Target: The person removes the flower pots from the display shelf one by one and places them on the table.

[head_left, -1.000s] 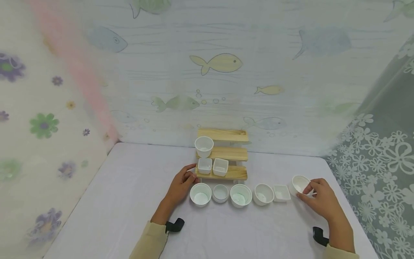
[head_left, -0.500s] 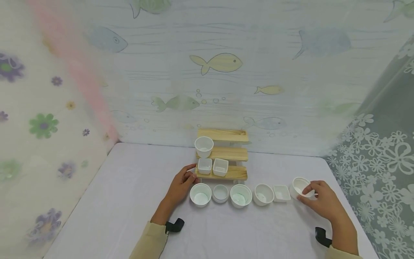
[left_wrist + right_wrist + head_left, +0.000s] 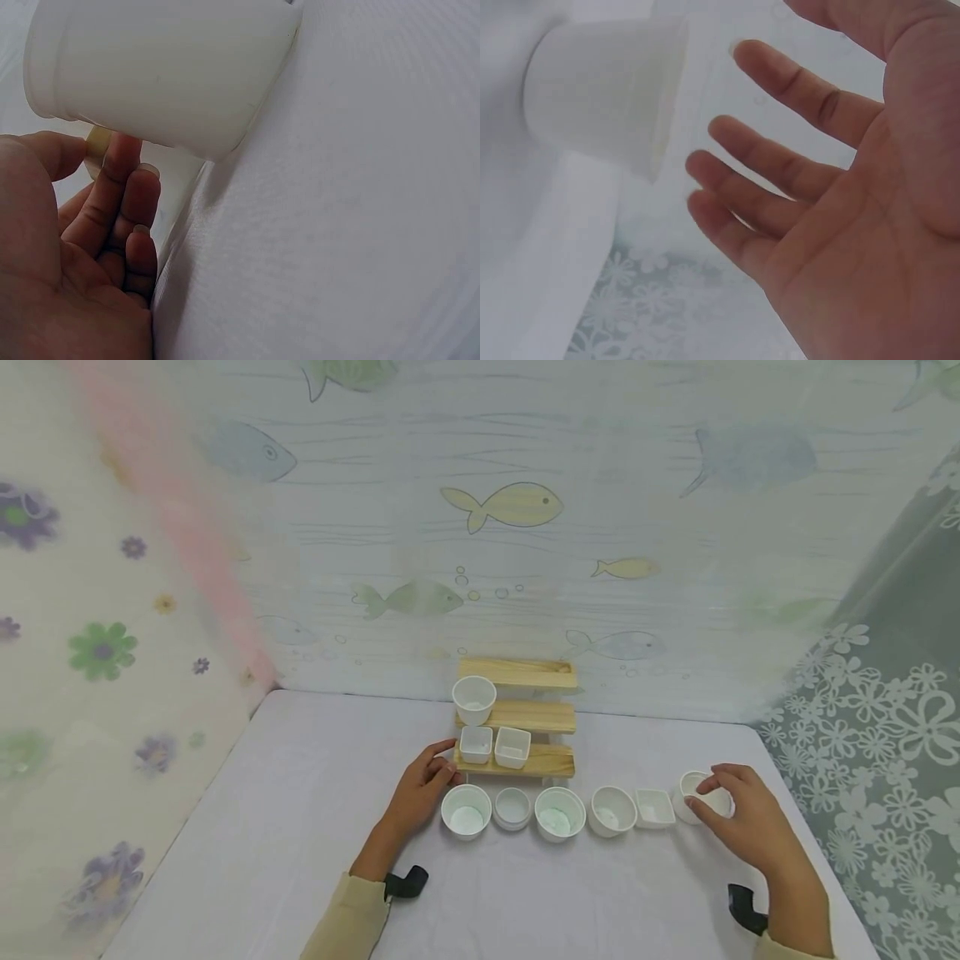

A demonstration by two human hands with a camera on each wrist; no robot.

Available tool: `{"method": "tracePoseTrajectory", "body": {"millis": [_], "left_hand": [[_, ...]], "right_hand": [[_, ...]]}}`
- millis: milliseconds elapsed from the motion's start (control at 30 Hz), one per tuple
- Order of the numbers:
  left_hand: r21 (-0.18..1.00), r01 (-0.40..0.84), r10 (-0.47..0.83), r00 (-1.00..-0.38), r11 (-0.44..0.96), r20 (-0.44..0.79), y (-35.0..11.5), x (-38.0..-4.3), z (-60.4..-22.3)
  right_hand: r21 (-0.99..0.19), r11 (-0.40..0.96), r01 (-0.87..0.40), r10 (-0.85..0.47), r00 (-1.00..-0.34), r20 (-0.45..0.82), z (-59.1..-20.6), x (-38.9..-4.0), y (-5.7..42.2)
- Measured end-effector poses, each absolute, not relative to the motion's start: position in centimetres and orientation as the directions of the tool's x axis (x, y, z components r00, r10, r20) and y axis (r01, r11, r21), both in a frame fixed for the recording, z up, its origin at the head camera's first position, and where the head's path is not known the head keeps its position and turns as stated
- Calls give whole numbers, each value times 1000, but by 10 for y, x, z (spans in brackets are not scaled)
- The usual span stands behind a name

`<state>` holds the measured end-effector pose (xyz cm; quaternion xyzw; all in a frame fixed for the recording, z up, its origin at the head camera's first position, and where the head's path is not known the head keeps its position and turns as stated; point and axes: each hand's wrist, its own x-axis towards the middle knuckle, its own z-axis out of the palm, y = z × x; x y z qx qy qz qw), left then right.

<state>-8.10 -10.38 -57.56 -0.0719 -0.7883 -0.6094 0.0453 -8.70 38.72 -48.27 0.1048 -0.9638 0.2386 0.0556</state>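
Six white containers (image 3: pixel 573 817) line the worktop (image 3: pixel 645 747), blocking a low frontal approach to the three-tier wooden rack (image 3: pixel 525 716); a passage runs free at its right, while the left hand (image 3: pixel 420 787) obstructs its lower left end.

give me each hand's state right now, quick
Left hand: closed, pinching the lowest wooden shelf.
Right hand: open, holding nothing, near the rightmost white cup.

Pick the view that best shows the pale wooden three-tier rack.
Head: all three tiers of the pale wooden rack are in frame. Left wrist shows just a sliver, pinched by the left hand; right wrist, none.
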Motion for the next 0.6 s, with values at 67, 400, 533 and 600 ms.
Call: {"method": "tracePoseTrajectory", "body": {"millis": [67,400,533,600], "left_hand": [[955,166,53,-986,248,157,-102,-79,-575],[957,141,34,-990,255,137,-97,-68,-578],[955,148,26,-989,258,146,-95,-63,-577],[956,146,20,-989,256,145,-94,-60,-576]], "right_hand": [[-442,864,-240,-181,-968,172,-479,-85,383],[-467,822,-327,-253,-943,215,-471,-80,367],[-481,795,-368,-300,-929,216,-470,-81,360],[-490,776,-398,-326,-917,228,-470,-82,356]]}}
